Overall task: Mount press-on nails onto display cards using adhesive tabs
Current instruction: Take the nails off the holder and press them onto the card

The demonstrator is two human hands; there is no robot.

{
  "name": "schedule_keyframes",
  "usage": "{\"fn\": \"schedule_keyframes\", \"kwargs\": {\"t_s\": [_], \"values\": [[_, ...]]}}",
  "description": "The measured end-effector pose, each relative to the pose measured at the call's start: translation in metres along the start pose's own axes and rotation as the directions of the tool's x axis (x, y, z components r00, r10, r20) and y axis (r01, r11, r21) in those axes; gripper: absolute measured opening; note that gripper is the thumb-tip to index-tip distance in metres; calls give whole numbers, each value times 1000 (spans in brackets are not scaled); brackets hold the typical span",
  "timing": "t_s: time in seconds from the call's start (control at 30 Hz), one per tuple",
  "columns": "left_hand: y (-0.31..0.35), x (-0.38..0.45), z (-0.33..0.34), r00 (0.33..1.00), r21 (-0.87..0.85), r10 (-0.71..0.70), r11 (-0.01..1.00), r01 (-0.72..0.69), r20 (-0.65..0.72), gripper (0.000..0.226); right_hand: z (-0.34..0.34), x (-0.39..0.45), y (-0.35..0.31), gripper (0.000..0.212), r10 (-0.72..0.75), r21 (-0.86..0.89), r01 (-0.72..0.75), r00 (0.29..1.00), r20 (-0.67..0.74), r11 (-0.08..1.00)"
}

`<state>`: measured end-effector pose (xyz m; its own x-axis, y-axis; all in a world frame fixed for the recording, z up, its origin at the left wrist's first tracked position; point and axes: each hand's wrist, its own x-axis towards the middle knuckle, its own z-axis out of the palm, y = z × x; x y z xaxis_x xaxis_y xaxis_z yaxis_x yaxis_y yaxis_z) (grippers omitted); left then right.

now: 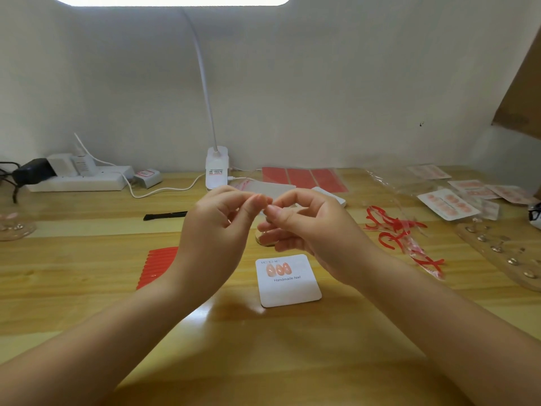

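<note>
Far centre: white gooseneck desk lamp (pixel 216 168) on wooden tabletop (pixel 87 288). Far left: white power strip (pixel 79 180) with black plug adapter (pixel 33 170). Small black flat tool (pixel 164 215) left of centre.

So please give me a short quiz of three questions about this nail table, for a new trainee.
1. True or false: the display card under the hands already carries three nails.
2. What words are printed on that card?
3. Where do the peeled red strips lie: A left of the card, B right of it?

Key: 1 true. 2 "Handmade Nail". 3 B. The left hand and right hand meet fingertip to fingertip above the card.
</note>
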<state>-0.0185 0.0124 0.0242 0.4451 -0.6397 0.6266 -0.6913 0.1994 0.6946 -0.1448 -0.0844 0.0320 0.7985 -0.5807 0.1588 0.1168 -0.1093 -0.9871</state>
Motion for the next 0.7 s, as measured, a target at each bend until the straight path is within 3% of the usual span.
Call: {"fn": "schedule_keyframes", "kwargs": {"t_s": [0.13, 0.37, 0.57, 0.7], "values": [[1, 1, -1, 999, 27, 36, 999, -36, -21, 13, 0, -1, -4, 7, -8, 48, 5, 999, 47, 999], [3, 0, 2, 983, -181, -184, 967, 182, 2, 20, 2, -1, -3, 12, -22, 57, 21, 1000, 21, 998], [4, -2, 1, 998, -13, -27, 1000, 27, -54, 13, 6, -3, -1, 14, -100, -70, 95, 993, -64, 993], [5, -2, 2, 992, -76, -126, 989, 124, -30, 16, 6, -4, -1, 7, -129, -160, 114, 988, -83, 981]]}}
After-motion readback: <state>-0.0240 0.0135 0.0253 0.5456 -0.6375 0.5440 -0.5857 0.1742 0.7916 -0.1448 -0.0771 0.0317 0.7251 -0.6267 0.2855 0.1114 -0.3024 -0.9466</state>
